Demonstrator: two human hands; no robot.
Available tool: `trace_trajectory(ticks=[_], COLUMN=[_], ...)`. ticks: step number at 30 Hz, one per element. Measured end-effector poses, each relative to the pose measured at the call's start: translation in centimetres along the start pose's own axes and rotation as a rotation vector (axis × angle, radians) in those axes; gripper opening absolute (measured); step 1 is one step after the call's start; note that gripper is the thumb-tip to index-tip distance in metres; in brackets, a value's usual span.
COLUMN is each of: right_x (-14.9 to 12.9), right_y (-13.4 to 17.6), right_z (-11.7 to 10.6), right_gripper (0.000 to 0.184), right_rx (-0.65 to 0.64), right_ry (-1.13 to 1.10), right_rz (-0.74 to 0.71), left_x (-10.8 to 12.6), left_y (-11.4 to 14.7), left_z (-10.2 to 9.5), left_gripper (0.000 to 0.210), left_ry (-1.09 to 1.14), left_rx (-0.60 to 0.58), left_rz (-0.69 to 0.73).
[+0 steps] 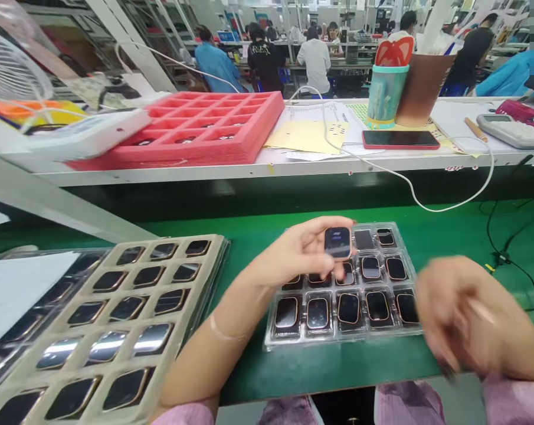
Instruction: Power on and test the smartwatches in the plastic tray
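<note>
My left hand (300,251) pinches a small black square watch screen (337,242) between thumb and fingers, above the back of a clear plastic tray (337,339) filled with several similar dark screens. My right hand (459,316) is blurred at the tray's right edge, fingers curled down; a thin pale stick-like thing seems to lie in it, but I cannot make it out. A beige tray (173,321) with several glossy screens lies at the lower left on the green mat (448,236).
A raised shelf behind holds a red foam tray (249,133), papers, a red phone (399,139), a teal cup (385,94), a calculator (512,130) and a white cable (426,203). A fan (10,71) stands far left. Other people work at benches beyond.
</note>
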State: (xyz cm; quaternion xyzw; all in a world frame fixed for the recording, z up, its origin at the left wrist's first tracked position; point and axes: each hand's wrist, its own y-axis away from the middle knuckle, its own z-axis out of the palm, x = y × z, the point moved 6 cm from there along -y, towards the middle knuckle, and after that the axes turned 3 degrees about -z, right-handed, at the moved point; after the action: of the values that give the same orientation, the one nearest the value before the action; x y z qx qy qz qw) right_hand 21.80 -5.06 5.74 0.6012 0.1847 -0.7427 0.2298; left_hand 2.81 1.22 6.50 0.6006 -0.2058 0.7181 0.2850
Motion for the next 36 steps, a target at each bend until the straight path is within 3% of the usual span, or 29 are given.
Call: trace_trajectory(ticks=[3,5,9,16,21,27,36], right_x=[0.5,2.1,5.5,6.2,6.4,6.3,6.8], right_y=[-4.0,-6.5,-8.9,-8.9,-8.8,-8.8,-8.8], right_z=[-2.7,-4.8,-7.2,-6.8,-6.8,-6.6,-6.7], right_gripper=[0.028,0.03,0.036,0.044,0.027,0.036,0.038], right_rx=[0.151,0.253,0.297,0.244,0.235,0.202,0.168], right_ry=[-0.008,-0.01,0.014,0.103,0.161,0.209,0.281], right_rz=[-0.145,-0.134,-0.06,-0.065,-0.042,-0.101,-0.121], left_x=[-3.6,-5.2,-6.5,-6.5,-6.4,-6.7,-7.7], left_y=[-3.5,-4.7,-5.1,-5.0,-4.8,-4.8,-5.2], left_z=[-1.3,-2.1,-3.2,-3.4,-3.5,-3.5,-4.0], left_gripper=[0.063,0.063,0.058,0.038,0.023,0.038,0.041], left_ry=[-0.028,-0.084,-0.138,-0.163,-0.164,-0.206,-0.228], left_rx=[0.123,0.18,0.244,0.288,0.313,0.301,0.28], left_rz=[-0.074,-0.1,-0.124,-0.116,-0.074,-0.06,-0.025])
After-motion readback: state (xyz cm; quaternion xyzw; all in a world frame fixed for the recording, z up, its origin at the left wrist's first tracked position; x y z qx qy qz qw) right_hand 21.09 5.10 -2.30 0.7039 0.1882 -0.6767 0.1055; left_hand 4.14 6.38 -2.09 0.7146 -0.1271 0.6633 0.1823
